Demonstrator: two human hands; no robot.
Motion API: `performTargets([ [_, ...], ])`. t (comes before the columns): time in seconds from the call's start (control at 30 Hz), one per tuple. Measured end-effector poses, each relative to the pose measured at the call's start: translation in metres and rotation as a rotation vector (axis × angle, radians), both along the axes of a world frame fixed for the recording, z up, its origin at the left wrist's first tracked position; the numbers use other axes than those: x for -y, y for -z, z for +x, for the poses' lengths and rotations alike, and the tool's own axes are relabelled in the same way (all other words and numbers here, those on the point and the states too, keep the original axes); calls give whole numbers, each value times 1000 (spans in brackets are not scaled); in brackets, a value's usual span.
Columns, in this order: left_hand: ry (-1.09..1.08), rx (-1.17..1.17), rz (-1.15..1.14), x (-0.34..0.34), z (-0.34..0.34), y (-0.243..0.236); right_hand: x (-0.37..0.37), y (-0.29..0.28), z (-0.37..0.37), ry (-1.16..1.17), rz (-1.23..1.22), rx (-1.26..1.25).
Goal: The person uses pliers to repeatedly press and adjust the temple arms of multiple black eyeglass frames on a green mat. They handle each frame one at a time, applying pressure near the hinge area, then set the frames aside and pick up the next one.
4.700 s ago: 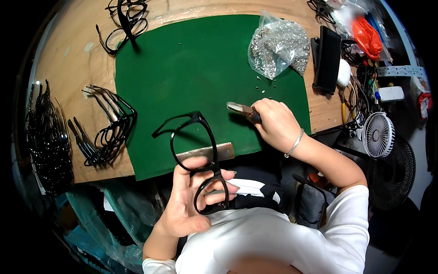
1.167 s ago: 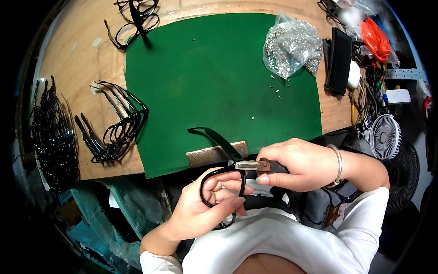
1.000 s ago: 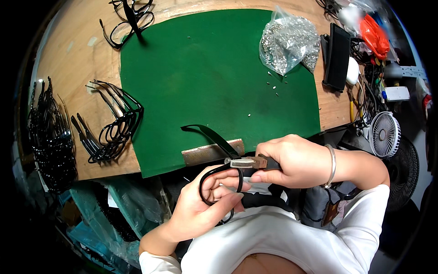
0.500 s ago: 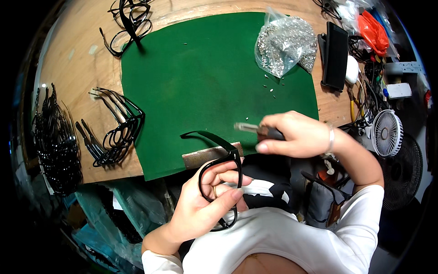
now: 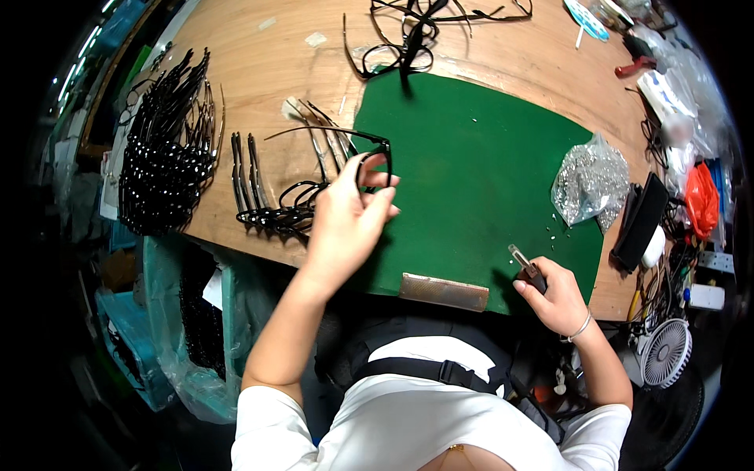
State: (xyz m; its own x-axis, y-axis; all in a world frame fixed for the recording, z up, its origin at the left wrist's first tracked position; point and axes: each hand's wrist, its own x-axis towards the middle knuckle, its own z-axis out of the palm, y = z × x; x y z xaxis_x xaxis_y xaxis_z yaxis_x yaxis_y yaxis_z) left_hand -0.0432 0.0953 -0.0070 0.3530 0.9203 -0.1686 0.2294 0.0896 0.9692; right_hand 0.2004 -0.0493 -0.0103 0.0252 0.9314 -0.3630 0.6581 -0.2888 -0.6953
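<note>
My left hand (image 5: pixel 349 221) is closed on a black eyeglass frame (image 5: pixel 388 163), one temple arm of which stretches out to the left. It is held above the left edge of the green mat (image 5: pixel 471 188), beside a row of similar black eyeglass frames (image 5: pixel 271 220) on the wooden table. Over the mat's near right part, my right hand (image 5: pixel 556 297) grips a dark-handled hand tool (image 5: pixel 534 276) with a narrow metal tip. The fingers cover most of its handle, so its exact kind is unclear.
A clear bag of small metal parts (image 5: pixel 589 180) lies on the mat's right side, with loose bits nearby. More frames lie at the back (image 5: pixel 408 47) and in a dense stack (image 5: pixel 169 165) at left. A flat metal strip (image 5: pixel 444 292) sits along the near edge.
My left hand has carried the eyeglass frame from near my lap to the row of frames. The right hand, still holding the tool, has moved lower and rightward. The view has shifted left.
</note>
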Motion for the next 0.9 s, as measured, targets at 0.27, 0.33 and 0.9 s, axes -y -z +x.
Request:
performTargets([
  [0.27,110,-1055,856,-13,-65,9,0,6,-6,87,61,43],
  [0.33,123,-1030,763,-4,-72,16,-3,6,-8,65,77,68],
  [0.9,26,-2053,340,-184,-160,-5,9,15,-7,103,179,34],
])
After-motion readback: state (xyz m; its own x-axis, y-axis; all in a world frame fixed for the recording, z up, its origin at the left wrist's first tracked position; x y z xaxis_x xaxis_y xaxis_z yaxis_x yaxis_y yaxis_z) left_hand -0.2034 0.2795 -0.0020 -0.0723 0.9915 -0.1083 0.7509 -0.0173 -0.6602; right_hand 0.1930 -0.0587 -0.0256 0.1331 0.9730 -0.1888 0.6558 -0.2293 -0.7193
